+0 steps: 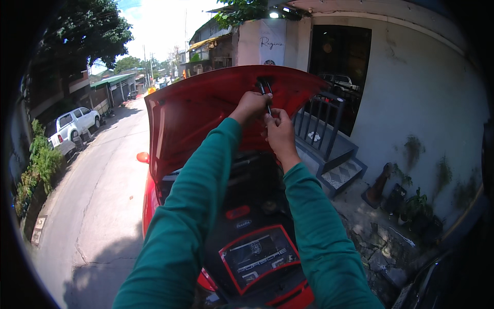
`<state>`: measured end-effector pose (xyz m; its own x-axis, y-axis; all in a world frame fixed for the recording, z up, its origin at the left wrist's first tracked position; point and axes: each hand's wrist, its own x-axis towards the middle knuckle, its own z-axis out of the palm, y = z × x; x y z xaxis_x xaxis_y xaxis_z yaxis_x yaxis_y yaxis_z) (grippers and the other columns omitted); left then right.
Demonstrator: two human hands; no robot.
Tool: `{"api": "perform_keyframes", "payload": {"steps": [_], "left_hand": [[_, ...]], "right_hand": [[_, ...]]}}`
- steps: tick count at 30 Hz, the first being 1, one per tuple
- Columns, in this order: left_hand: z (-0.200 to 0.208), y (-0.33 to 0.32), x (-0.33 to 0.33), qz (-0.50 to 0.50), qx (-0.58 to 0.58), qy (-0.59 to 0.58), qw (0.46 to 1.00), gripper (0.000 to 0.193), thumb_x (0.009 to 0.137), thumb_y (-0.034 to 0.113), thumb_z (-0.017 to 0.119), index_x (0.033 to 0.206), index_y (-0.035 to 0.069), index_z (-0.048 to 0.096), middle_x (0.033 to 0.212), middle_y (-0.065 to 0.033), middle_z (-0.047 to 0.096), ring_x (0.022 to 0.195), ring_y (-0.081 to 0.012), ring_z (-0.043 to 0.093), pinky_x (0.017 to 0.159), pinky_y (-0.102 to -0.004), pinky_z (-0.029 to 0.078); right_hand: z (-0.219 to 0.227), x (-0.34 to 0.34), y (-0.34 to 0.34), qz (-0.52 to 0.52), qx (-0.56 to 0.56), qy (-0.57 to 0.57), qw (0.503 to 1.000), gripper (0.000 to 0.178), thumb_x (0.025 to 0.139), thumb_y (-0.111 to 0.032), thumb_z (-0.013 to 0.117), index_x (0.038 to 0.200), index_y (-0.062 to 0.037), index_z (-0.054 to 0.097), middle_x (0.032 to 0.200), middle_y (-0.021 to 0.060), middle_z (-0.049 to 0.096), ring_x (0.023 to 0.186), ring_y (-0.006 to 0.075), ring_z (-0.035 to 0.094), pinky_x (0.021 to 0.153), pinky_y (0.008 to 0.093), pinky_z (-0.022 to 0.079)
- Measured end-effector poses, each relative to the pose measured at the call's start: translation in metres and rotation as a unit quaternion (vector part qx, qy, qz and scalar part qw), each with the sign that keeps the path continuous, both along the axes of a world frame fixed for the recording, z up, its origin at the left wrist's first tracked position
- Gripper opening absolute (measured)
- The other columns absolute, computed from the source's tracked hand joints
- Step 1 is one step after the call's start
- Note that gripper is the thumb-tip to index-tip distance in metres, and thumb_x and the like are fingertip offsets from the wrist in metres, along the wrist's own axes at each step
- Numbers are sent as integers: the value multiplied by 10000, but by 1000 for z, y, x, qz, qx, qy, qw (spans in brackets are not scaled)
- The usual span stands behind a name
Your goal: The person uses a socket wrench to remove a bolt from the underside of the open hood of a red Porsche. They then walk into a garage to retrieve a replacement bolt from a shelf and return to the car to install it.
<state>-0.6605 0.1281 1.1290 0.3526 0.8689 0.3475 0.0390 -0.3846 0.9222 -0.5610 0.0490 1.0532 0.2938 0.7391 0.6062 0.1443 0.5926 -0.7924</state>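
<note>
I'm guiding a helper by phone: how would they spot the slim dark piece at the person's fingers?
Start at the raised red hood and look at its underside, near the top edge. There the left hand and the right hand meet at the slim dark piece. Unlike the broad red surface behind it, it is narrow, blackish and roughly upright.

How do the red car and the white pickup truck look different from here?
The red car faces this way with its hood raised, while the white pickup truck shows its tail and side. The red car is close; the white pickup truck is across the street. Both are outdoors in daylight.
</note>
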Motion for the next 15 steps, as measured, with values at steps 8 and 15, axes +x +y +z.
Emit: {"api": "perform_keyframes", "payload": {"steps": [8,15], "left_hand": [[-16,-22,5,42,47,36,997,411,849,330,793,1019,-38,731,1043,-231,733,1022,-361,728,866,-421,567],[-19,-32,-16,-30,-8,-149,988,348,930,304,737,1023,-22,660,877,-132,670,774,-245,667,657,-405,517]], "right_hand": [[10,35,-46,91,-204,-49,973,278,1014,-333,617,1023,-68,700,779,5,619,662,127,564,591,282,427],[35,-40,-87,-399,-39,-476,783,302,897,-255,710,1086,-20,723,997,222,723,993,411,705,815,455,536]]}}
